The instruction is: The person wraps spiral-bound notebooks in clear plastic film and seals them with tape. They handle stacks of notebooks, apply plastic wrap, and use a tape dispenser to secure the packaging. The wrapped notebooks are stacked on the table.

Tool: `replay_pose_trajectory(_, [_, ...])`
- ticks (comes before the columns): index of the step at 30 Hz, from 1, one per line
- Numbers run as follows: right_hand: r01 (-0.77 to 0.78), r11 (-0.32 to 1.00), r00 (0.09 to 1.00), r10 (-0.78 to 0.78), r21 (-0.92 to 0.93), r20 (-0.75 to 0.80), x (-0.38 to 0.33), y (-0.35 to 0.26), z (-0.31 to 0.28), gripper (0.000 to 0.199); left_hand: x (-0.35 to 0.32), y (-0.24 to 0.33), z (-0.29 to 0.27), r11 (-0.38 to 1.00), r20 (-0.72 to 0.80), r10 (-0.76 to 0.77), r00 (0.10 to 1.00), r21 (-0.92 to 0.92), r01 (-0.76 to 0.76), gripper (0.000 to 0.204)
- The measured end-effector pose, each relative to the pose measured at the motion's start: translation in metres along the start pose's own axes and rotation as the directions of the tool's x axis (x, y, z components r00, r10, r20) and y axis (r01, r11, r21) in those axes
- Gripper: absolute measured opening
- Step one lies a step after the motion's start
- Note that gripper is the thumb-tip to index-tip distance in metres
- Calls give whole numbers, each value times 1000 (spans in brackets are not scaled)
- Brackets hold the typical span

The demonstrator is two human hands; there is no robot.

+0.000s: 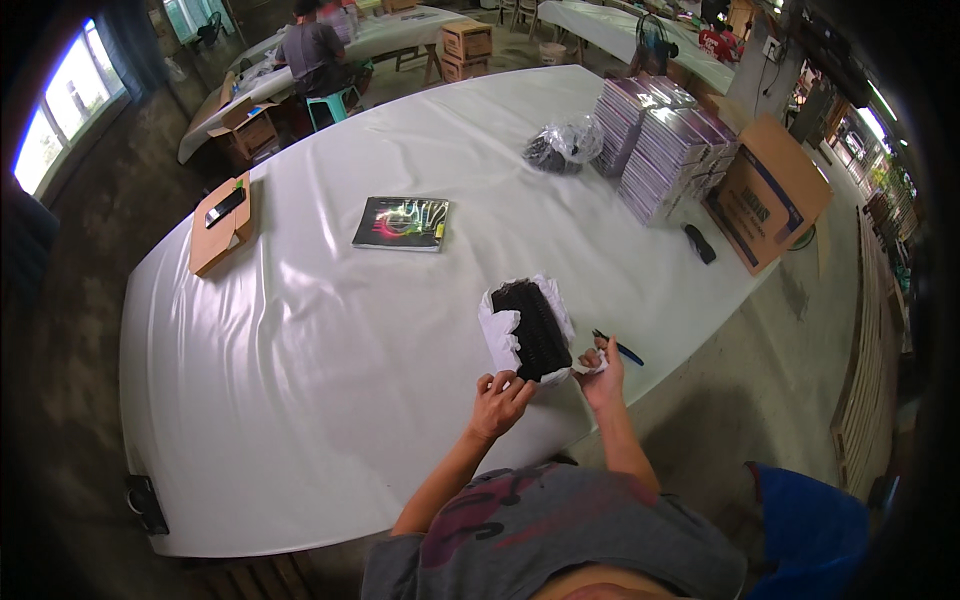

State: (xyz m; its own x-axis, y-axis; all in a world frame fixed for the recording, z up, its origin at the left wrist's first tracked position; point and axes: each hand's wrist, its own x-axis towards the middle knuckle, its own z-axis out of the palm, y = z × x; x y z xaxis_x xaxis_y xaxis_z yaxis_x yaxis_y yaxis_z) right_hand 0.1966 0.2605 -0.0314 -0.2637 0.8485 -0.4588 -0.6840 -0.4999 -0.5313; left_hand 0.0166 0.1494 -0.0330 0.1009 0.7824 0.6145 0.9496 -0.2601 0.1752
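Observation:
In front of me on the covered table lies a bundle of black ridged pieces (pixel 530 325), lined up in rows. Crumpled white wrapping paper (pixel 497 335) surrounds it and is torn open on top. My left hand (pixel 503 402) has its fingers curled onto the bundle's near left corner. At the near right corner, my right hand (pixel 604 383) is closed with a scrap of white paper (pixel 592 364) between the fingers. A pair of pliers with blue handles (pixel 627 353) is right beside those fingers; whether they touch it cannot be made out.
A notebook (pixel 402 223) lies farther off, left of it a phone (pixel 226 207) on a cardboard box (pixel 222 240). Wrapped stacks (pixel 665 150), a clear plastic bag (pixel 570 145), a dark object (pixel 699 244) and an open carton (pixel 765 195) occupy the far right. A seated person (pixel 318 60) is beyond.

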Motion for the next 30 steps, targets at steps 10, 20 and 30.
replay_pose_trajectory(10, [504, -343, 649, -455, -792, 610, -12, -35, 74, 58, 63, -19, -10, 803, -163, -570, 805, -317, 505, 46])
replay_pose_trajectory(20, [243, -320, 905, -265, -916, 333, 56, 2, 87, 47, 45, -37, 1, 671, 170, -583, 795, -450, 589, 46])
replay_pose_trajectory(30, [399, 1, 838, -406, -917, 364, 93, 13, 39, 37, -3, -44, 29, 105, 410, -805, 429, -613, 783, 48])
